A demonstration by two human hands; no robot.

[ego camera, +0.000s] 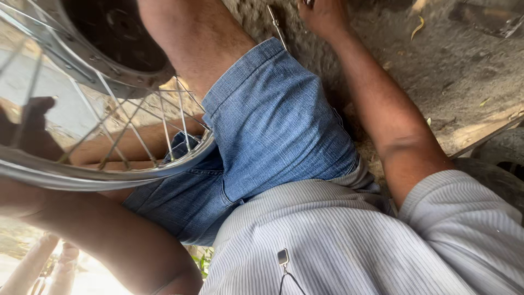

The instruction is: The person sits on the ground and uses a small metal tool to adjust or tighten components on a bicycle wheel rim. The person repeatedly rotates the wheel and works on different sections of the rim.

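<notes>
Wheel rim (pixel 82 175) held by left hand (pixel 27 136); right hand (pixel 323 15) touches ground (pixel 436 60).

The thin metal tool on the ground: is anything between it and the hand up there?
Nothing visible. The right hand rests on the dirt ground beside the thin metal tool, with only bare dirt between them. Whether they touch is unclear.

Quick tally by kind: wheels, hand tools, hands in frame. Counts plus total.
Spoked wheel, metal rim and hub, resting across the lap: 1
Thin metal tool on the dirt, beside the right hand: 1
Hands: 2, right hand at the top edge, left hand behind the spokes
Total: 4
</notes>
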